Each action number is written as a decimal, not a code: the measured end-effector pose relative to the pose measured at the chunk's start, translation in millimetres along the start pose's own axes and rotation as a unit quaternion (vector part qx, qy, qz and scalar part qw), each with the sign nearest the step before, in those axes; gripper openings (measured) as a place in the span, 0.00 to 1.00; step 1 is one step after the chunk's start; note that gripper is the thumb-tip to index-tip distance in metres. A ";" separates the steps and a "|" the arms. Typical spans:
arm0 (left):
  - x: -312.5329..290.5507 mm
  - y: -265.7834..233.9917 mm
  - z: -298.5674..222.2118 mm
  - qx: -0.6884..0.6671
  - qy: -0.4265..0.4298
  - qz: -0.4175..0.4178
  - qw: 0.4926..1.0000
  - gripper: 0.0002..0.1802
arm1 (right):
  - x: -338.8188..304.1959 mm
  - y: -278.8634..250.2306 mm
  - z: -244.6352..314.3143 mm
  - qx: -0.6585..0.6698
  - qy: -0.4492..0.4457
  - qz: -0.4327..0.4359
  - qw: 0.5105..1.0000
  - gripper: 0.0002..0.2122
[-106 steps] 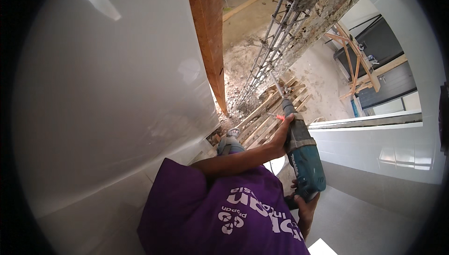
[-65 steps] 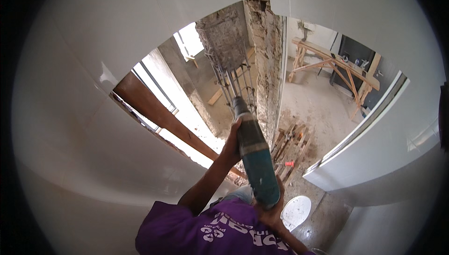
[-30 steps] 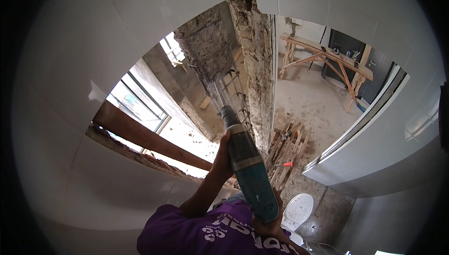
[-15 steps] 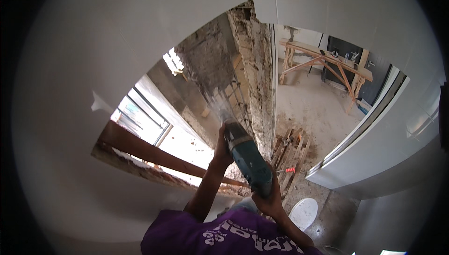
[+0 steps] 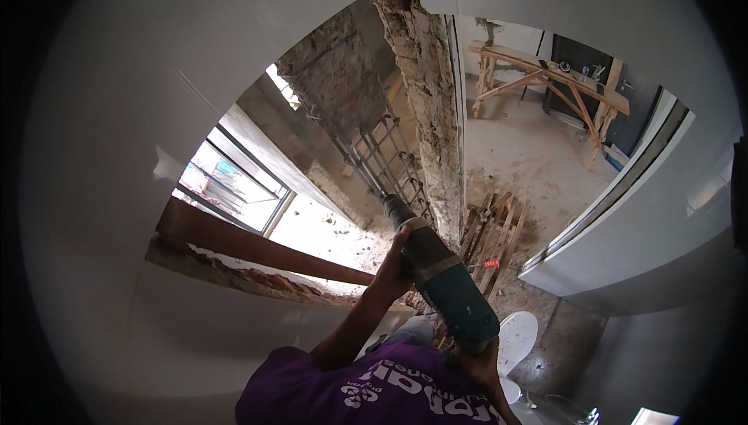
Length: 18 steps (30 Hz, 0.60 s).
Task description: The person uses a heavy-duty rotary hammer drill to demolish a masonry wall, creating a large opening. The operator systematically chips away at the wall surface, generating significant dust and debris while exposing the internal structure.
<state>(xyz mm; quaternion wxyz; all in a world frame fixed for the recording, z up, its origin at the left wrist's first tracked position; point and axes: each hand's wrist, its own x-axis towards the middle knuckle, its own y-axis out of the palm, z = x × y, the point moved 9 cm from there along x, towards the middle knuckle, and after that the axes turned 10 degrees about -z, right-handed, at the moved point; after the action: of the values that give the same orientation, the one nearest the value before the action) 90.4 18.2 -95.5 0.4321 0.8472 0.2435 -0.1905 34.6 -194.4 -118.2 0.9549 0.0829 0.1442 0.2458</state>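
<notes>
My left hand (image 5: 395,268) is closed around the dark front barrel of a teal rotary hammer (image 5: 461,300). My right hand (image 5: 479,363) grips the tool's rear end, with most of its fingers hidden behind the body. The tool slants up and left, its nose toward bare steel rebar (image 5: 382,152) below a broken concrete slab (image 5: 335,82). Where the bit's tip meets the concrete or bars, I cannot tell. Beside the rebar stands a rough, broken masonry edge (image 5: 425,90).
A brown beam (image 5: 257,242) crosses the broken opening at the left, by a window (image 5: 234,179). Wooden planks (image 5: 495,230) lie on the floor at the right, near a white toilet (image 5: 516,339). Farther back stands a wooden trestle bench (image 5: 545,82).
The rotary hammer and both hands have moved down and right, away from the slab. Dust around the bit has thinned, and the rebar shows more plainly.
</notes>
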 end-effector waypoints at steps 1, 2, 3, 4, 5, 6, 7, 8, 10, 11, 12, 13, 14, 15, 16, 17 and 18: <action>-6.3 -0.2 4.0 0.001 0.005 -0.006 1.000 0.32 | -5.1 -8.5 -16.0 -0.050 -0.008 -0.018 0.999 0.36; -11.7 4.4 8.3 0.003 0.008 -0.007 1.000 0.32 | -9.0 -21.8 -41.8 -0.101 -0.019 -0.040 0.994 0.35; -16.8 7.6 11.2 0.003 0.012 -0.009 1.000 0.32 | -13.3 -25.9 -44.2 -0.172 -0.048 -0.048 0.983 0.34; -22.2 11.9 12.9 0.007 0.020 -0.002 1.000 0.32 | -16.5 -29.8 -46.4 -0.242 -0.075 -0.058 0.966 0.34; -28.5 14.3 15.1 0.009 0.028 0.004 1.000 0.32 | -23.7 -24.7 -35.1 -0.328 -0.121 -0.054 0.935 0.33; -35.7 16.7 16.9 0.010 0.036 0.010 0.999 0.32 | -31.8 -19.2 -22.1 -0.366 -0.153 -0.045 0.917 0.33; -44.5 21.2 16.9 0.013 0.046 0.019 0.999 0.32 | -38.6 -13.4 -9.0 -0.402 -0.184 -0.038 0.896 0.33; -53.2 27.2 16.0 0.015 0.056 0.029 0.998 0.32 | -44.5 -8.6 8.5 -0.392 -0.203 -0.027 0.897 0.33; -53.9 65.0 30.0 0.033 0.027 0.083 0.996 0.32 | -63.5 -14.0 68.3 -0.358 -0.196 -0.091 0.908 0.32; -69.6 40.4 13.0 0.030 0.074 0.051 0.996 0.32 | -59.6 -4.0 66.1 -0.305 -0.194 -0.056 0.931 0.32; -73.4 43.1 10.0 0.034 0.080 0.056 0.995 0.33 | -63.3 -3.4 72.2 -0.270 -0.180 -0.071 0.943 0.31; -76.6 43.2 7.2 0.025 0.084 0.052 0.995 0.32 | -68.0 -2.5 77.8 -0.233 -0.165 -0.085 0.955 0.31; -78.8 44.7 4.2 0.018 0.086 0.050 0.995 0.32 | -71.7 -2.1 77.3 -0.197 -0.150 -0.098 0.964 0.32; -80.4 45.3 1.5 0.011 0.089 0.048 0.995 0.32 | -72.0 0.3 79.5 -0.201 -0.134 -0.089 0.966 0.33; -81.6 45.4 -0.1 0.007 0.088 0.050 0.995 0.32 | -73.0 2.4 81.4 -0.205 -0.117 -0.080 0.969 0.34; -83.3 42.7 -3.0 0.002 0.089 0.048 0.995 0.32 | -68.5 10.4 88.6 -0.247 -0.098 -0.045 0.963 0.35; -84.0 40.3 -5.9 -0.003 0.090 0.046 0.995 0.32 | -68.2 14.6 89.2 -0.252 -0.108 -0.036 0.961 0.36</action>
<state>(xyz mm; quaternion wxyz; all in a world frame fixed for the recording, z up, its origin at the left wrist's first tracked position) 46.4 -18.3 -21.7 0.4192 0.8700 0.2425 -0.0924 -0.8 -223.2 -14.5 0.9629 -0.1397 -0.0237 0.2297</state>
